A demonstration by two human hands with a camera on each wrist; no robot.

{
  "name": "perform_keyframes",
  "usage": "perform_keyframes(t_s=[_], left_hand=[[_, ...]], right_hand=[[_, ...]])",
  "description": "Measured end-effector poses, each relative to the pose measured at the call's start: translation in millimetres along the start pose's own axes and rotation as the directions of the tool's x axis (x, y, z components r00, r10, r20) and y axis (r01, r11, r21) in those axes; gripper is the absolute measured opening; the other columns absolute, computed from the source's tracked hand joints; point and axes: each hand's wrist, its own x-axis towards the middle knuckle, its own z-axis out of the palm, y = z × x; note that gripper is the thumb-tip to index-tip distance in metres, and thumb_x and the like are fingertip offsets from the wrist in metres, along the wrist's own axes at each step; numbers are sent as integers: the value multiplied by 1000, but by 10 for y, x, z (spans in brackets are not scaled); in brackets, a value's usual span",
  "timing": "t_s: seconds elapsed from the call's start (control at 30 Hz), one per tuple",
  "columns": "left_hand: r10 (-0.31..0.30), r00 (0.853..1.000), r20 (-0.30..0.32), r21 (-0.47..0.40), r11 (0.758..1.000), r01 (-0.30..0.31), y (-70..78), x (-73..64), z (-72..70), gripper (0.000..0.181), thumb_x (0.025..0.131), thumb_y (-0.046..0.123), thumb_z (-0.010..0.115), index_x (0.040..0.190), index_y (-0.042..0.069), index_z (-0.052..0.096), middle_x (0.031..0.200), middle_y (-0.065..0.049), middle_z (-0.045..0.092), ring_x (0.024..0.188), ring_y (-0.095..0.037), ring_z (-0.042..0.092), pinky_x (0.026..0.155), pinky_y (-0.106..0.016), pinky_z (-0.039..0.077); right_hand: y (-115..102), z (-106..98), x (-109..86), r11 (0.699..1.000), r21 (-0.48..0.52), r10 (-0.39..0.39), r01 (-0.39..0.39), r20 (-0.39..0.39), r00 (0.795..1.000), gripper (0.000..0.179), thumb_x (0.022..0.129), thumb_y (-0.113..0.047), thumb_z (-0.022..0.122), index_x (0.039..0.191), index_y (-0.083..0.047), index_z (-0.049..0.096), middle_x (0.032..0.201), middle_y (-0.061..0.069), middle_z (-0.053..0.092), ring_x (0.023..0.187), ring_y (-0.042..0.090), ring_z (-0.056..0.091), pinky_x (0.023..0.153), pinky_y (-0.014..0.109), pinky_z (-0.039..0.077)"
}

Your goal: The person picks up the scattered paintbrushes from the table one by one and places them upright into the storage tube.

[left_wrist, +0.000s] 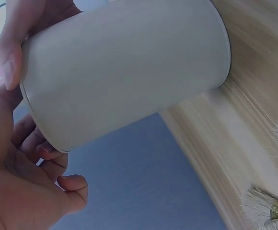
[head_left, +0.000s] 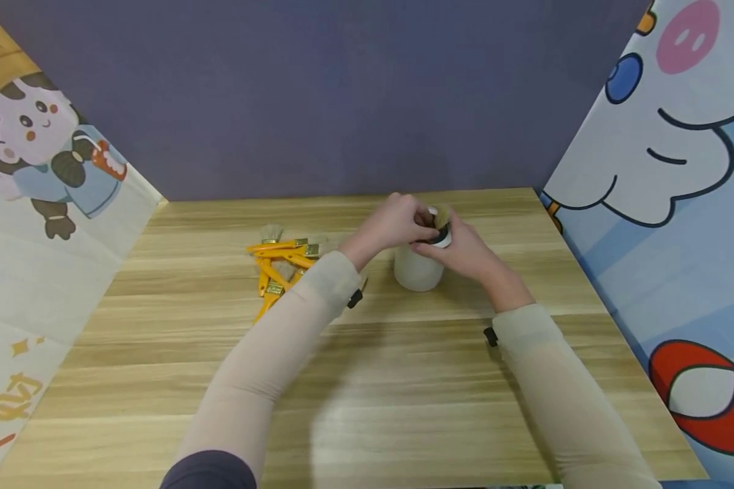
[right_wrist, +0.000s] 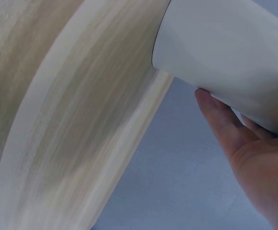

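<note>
A white cylindrical container (head_left: 418, 270) stands on the wooden table. Pale brush bristles (head_left: 442, 216) stick up at its mouth, between the two hands. My left hand (head_left: 394, 223) reaches over the rim from the left with bent fingers; whatever lies between its fingertips is hidden. In the left wrist view the left hand (left_wrist: 26, 177) is close beside the container's rim, its little finger curled. My right hand (head_left: 469, 251) holds the container near the top from the right, thumb at the rim. The right wrist view shows the right hand's fingers (right_wrist: 220, 120) along the container's outer wall.
Several paintbrushes (head_left: 278, 257) with orange-yellow handles lie in a loose pile on the table (head_left: 404, 401), left of the container. A dark wall (head_left: 342, 102) stands behind the table. Printed cartoon panels (head_left: 697, 238) flank it on both sides.
</note>
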Motion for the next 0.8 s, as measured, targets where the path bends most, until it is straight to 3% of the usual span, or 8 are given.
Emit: perform_keyframes(t_s=[0.1,0.2,0.4,0.6,0.8], left_hand=[[-8,1000,8,-30,1000,9,4,0,-19,30,99,35,78,119,13,81,109,-2,82,92,-11,76,81,-25,62],[-5,1000,-10,-30,1000,5,8,-21,-84,32,99,36,77,121,13,80,112,-2,82,96,-11,76,84,-26,62],[-7,997,-78,-29,1000,4,-63,-133,-448,38,98,41,78,125,14,78,117,-3,80,106,-16,74,94,-34,61],[-89,990,-111,-87,993,80,-304,-429,-881,42,97,45,78,127,16,76,120,-1,78,106,-17,72,94,-38,60],[-193,972,-136,-116,977,178,-656,-753,-1161,50,96,53,77,132,19,74,125,-1,73,107,-22,66,90,-41,56]], right_hand=[[-5,6,-11,1000,22,-19,19,16,1000,103,91,-70,72,165,-15,27,162,16,48,144,36,54,113,59,50],[-1,12,-17,999,35,-24,23,23,999,103,91,-70,72,169,-22,23,165,14,45,146,36,53,114,60,50],[-7,25,2,999,50,-16,16,-1,1000,105,91,-66,75,170,-23,20,161,15,49,145,37,53,117,63,46],[-6,41,19,999,35,-23,24,-35,999,102,90,-62,79,167,-21,28,157,17,53,146,40,50,119,65,42],[12,50,16,999,34,-11,12,-27,1000,103,90,-64,78,169,-23,26,158,17,51,148,41,48,118,67,42]])
